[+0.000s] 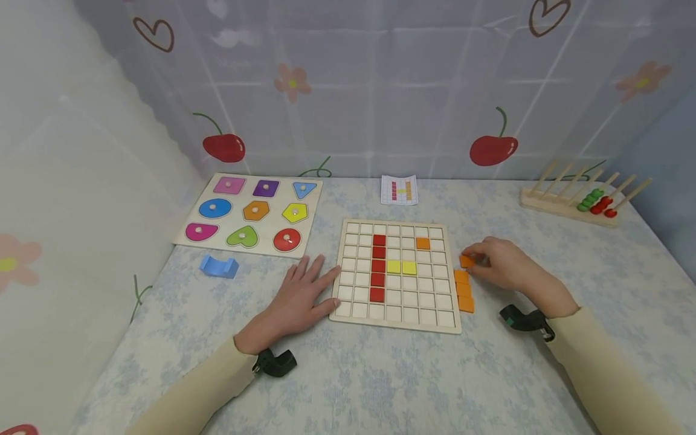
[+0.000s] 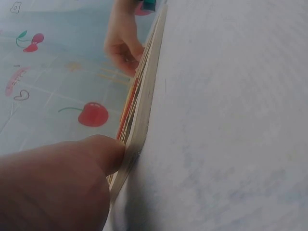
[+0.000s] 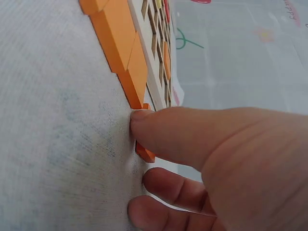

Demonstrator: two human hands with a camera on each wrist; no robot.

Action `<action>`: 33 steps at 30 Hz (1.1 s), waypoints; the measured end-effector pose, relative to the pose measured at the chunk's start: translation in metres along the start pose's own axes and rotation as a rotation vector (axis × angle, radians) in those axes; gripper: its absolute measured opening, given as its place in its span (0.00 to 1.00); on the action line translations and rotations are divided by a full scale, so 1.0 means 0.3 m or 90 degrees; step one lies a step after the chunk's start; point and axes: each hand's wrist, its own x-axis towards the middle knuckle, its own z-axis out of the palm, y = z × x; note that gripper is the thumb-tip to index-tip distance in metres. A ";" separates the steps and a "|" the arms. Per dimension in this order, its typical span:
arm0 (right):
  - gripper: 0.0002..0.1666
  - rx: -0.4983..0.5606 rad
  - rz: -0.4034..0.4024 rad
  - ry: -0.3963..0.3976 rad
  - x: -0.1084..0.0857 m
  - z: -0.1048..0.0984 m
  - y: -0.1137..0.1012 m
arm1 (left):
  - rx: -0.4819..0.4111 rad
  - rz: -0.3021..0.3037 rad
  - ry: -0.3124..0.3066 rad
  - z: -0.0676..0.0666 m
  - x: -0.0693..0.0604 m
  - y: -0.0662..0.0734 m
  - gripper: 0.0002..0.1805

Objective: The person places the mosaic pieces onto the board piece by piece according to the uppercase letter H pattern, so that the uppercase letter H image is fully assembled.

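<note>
A wooden grid board (image 1: 415, 317) lies flat on the table. It carries a column of several red tiles (image 1: 377, 266), two yellow tiles (image 1: 401, 267) side by side and one orange tile (image 1: 422, 243) at upper right. Fingers spread, my left hand (image 1: 301, 296) touches the board's left edge; its thumb (image 2: 108, 151) meets that edge in the left wrist view. Just off the board's right edge, my right hand (image 1: 505, 266) pinches a loose orange tile (image 3: 145, 151), partly hidden by the thumb. Several more orange tiles (image 1: 463, 290) lie in a row along that edge.
Behind the board lies a small pattern card (image 1: 399, 190). A shape puzzle board (image 1: 244, 211) is at back left, with a blue curved block (image 1: 219, 266) in front of it. A wooden bead rack (image 1: 568, 208) stands at back right.
</note>
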 end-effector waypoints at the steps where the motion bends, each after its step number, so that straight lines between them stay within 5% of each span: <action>1: 0.19 0.001 -0.002 -0.001 0.000 0.000 0.001 | 0.000 0.000 0.000 0.000 0.000 0.000 0.36; 33: 0.16 0.016 0.008 -0.009 0.004 -0.002 -0.006 | 0.003 0.008 0.003 0.000 0.002 -0.002 0.36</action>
